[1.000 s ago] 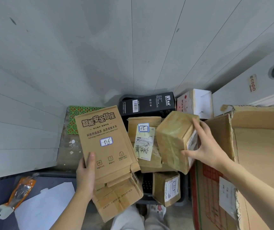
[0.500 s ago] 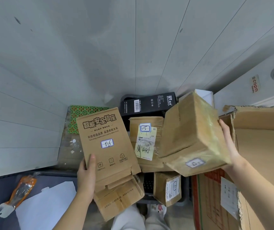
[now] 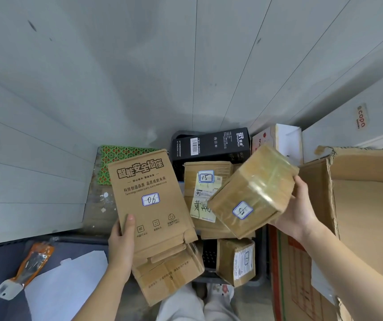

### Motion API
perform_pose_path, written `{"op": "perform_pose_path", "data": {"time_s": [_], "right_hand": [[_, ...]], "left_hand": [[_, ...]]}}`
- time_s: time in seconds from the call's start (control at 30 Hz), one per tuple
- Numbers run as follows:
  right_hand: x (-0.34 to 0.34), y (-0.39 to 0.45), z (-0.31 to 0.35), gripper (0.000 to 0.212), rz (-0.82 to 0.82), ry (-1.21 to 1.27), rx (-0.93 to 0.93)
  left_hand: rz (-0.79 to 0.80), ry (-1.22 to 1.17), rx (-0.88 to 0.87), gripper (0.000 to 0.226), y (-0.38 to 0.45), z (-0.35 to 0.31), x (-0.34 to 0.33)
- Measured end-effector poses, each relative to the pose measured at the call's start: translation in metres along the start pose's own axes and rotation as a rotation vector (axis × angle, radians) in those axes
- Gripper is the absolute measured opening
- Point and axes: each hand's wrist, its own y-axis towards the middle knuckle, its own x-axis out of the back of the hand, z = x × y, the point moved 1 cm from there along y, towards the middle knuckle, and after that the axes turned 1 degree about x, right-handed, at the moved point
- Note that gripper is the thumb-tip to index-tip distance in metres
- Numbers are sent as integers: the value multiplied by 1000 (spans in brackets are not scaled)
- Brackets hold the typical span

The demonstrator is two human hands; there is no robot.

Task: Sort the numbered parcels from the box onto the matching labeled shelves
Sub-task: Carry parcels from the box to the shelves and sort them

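Cardboard made up nearly everything in reach. Nearest the person, the left hand gripped the flat kraft parcel by its lower left edge, thumb on the printed face; its long axis ran away from the person, and the label read 06. Just right of that flat parcel, a small taped box stood in the dark crate, its number unreadable. Farther right, the right hand clasped the tape-wrapped parcel from its right side, raised over the crate. This brown block lay tilted, long axis pointing up and to the right, glossy tape over every face, its blue-bordered sticker turned toward the camera. Half a second earlier it was held broader and higher, the sticker on its lower edge; since then it had rolled and dropped leftward. Beyond the flat parcel sat the parcel marked 15, then a black carton.
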Motion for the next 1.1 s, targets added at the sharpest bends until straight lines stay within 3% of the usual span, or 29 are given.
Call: {"op": "perform_pose_path", "data": {"time_s": [0.13,0.27,0.37,0.53,0.63,0.7,0.77,0.83,0.97,1.1], "right_hand": [[-11,8,4,95,-157,-386,55],[-47,15,16,89,-337,-965,249],[-76,20,9,82,-482,-1324,268],[-94,26,-2,87,-507,-1555,296],[-84,26,6,70,-464,-1467,297],[-66,24,11,55,-331,-1199,382],[-44,21,14,61,-218,-925,386],[-27,23,9,79,-176,-776,277],[-15,29,-13,78,-99,-586,-4],[-18,30,-26,52,7,-353,-94]], "left_hand": [[14,-4,-10,34,-2,-2,-2],[16,6,-9,37,-1,1,-1],[14,12,-4,38,0,4,-1],[7,24,10,34,0,8,1],[-8,26,14,33,1,9,2],[-11,28,10,32,2,10,3],[-1,27,2,33,0,10,2],[11,22,-1,34,0,10,1],[16,19,9,33,-1,12,-1],[12,15,6,30,0,13,1]]}}
